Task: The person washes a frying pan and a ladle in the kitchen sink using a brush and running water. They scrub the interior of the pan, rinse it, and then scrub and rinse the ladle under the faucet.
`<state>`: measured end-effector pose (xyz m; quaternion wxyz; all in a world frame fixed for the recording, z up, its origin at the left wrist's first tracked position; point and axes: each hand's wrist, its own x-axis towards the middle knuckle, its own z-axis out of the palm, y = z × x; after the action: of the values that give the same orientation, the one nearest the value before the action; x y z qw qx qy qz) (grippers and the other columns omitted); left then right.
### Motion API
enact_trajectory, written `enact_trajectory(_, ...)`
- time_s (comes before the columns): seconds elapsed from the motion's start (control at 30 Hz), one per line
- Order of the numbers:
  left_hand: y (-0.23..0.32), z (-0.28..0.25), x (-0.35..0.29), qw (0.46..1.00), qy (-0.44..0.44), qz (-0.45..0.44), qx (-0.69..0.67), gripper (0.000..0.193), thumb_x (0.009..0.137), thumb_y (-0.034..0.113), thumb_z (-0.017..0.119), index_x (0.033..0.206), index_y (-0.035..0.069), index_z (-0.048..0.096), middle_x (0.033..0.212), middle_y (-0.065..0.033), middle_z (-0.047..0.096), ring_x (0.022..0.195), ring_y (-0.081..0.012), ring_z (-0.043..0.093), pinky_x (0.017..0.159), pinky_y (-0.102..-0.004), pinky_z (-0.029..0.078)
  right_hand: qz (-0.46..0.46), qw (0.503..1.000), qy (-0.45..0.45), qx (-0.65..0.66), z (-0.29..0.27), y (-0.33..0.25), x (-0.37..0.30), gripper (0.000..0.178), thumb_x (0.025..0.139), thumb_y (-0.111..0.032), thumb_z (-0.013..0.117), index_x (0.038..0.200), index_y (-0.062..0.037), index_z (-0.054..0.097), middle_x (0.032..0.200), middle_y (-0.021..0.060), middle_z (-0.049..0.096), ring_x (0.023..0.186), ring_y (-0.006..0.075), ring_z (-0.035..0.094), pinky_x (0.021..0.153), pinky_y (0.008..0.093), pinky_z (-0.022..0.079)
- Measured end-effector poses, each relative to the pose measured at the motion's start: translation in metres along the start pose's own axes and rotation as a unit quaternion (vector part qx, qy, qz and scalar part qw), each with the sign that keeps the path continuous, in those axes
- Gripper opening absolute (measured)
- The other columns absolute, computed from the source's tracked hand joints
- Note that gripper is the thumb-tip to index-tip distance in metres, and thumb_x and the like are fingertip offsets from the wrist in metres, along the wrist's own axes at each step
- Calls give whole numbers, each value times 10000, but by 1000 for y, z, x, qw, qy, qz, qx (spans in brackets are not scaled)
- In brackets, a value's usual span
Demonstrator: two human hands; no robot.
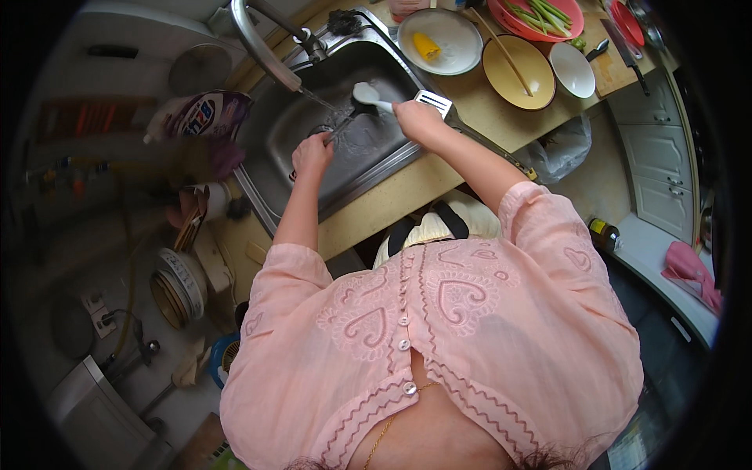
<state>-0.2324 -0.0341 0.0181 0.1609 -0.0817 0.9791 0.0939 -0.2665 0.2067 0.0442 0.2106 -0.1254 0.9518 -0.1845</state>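
Over the steel sink (270, 145), my left hand (312, 154) is closed around the thin handle of a utensil (338, 131). Its far end lies by the brush and I cannot make out its kind. My right hand (419, 123) grips a white dish brush (380, 103), whose rounded head reaches over the basin against or close to the utensil. Water runs from the curved tap (266, 51) toward the utensil. A white slotted piece (433, 103) shows just beyond my right hand; whether it belongs to the brush I cannot tell.
Right of the sink stand a white bowl with a yellow piece (426, 47), a yellow bowl (501, 66) with chopsticks across it, and a small white bowl (573, 70). A knife (623, 51) lies farther right near a red basin (521, 27) of green stalks. Stacked bowls (184, 286) stand left.
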Motion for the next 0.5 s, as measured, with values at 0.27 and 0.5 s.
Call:
enact_trajectory(0.27,-33,21,-57,998,43,31,-34,262,789,243,594,1048,230,628,874,-66,615,828,-279,596,721,-397,478,-39,991,-97,-79,5,-6,32,206,762,-59,540,933,-73,654,960,116,642,893,287,622,710,381,510)
enact_trajectory(0.5,-64,33,-100,991,91,29,-95,256,799,248,588,1052,227,623,827,-52,589,772,-283,589,672,-390,478,-72,982,-148,-91,44,21,65,211,818,-129,496,951,-70,648,878,162,637,824,321,613,709,407,489)
